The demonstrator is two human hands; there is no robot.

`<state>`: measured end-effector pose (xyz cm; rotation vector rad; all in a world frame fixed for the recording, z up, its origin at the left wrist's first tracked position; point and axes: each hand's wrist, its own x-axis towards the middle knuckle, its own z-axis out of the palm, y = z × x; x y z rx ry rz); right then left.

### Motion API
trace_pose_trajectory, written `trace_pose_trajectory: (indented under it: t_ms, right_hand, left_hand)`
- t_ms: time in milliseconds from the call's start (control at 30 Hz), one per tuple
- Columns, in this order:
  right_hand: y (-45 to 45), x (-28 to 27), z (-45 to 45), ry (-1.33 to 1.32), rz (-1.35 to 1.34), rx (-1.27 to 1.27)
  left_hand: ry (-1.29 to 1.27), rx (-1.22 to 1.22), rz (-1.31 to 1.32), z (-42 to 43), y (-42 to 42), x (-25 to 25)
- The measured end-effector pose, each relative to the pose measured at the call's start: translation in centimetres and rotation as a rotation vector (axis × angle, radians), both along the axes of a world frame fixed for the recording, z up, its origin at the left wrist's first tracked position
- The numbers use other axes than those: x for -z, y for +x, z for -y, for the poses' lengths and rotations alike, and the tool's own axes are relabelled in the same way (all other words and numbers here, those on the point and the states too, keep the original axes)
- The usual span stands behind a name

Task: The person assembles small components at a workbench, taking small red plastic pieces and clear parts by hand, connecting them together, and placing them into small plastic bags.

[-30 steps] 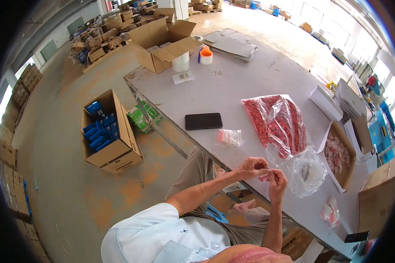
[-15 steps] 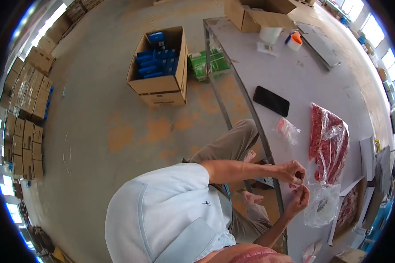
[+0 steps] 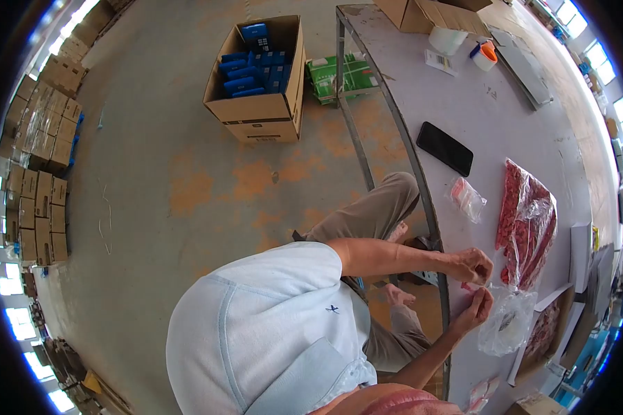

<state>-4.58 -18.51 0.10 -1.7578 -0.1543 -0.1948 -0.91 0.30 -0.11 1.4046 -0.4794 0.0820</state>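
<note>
My left hand [image 3: 472,267] and my right hand [image 3: 475,310] are close together over the table's near edge, fingers pinched. Between the fingertips is what looks like a small plastic bag [image 3: 469,286] with some pink in it; the fingers hide most of it. Just beyond my hands, a large clear bag of small red pieces [image 3: 522,221] lies on the table. A crumpled clear plastic bag [image 3: 507,325] is beside my right hand. Farther to the left lies a small clear packet with pink contents [image 3: 468,199].
A black phone [image 3: 445,149], a roll of orange tape [image 3: 484,56] and a white tub [image 3: 446,40] are on the table [image 3: 512,124]. An open carton [image 3: 547,332] holds more red pieces. On the floor stands a carton of blue boxes [image 3: 256,121] beside green packs [image 3: 342,76].
The view has shifted slightly, so the table and cartons appear a little higher and farther right. Both hands remain pinched together at the same spot, with small finger movements.
</note>
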Motion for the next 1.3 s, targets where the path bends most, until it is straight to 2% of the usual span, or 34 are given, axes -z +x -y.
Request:
trace_pose_trajectory:
  t_ms: [67, 167, 300, 367, 500, 567, 1000, 1100, 1167, 1300]
  right_hand:
    - [0.2, 0.4, -0.1, 0.001, 0.039, 0.016]
    - [0.9, 0.2, -1.1, 0.12, -0.012, -0.028]
    - [1.0, 0.5, -0.5, 0.104, -0.03, 0.026]
    - [1.0, 0.2, -0.7, 0.116, -0.043, 0.027]
    - [0.6, -0.4, -1.9, 0.14, -0.042, 0.015]
    - [0.8, -0.2, -1.7, 0.106, -0.02, 0.005]
    - [1.1, 0.3, -0.8, 0.058, -0.016, -0.065]
    - [0.8, -0.2, -1.4, 0.073, -0.032, -0.011]
    - [0.5, -0.8, -1.9, 0.147, -0.057, -0.044]
    - [1.0, 0.1, -0.9, 0.075, -0.009, -0.04]
  left_hand:
    - [-0.214, 0.009, -0.092, 0.6, 0.4, 0.6]
    - [-0.173, -0.11, -0.168, 0.7, 0.3, 0.2]
    - [-0.11, -0.017, -0.248, -0.6, -0.6, -2.0]
    - [-0.081, -0.019, -0.077, -0.5, -0.5, -1.5]
    - [-0.143, -0.015, -0.123, -0.2, -0.2, -0.8]
    - [-0.054, -0.059, -0.087, -0.3, -0.2, -0.9]
    - [-0.078, 0.002, -0.092, -0.8, -0.4, -1.6]
    - [-0.063, 0.02, -0.171, -0.9, -0.3, -1.6]
    - [-0.153, 0.027, -0.225, -0.8, 0.0, -1.2]
    - [-0.122, -0.017, -0.141, -0.5, 0.0, -1.0]
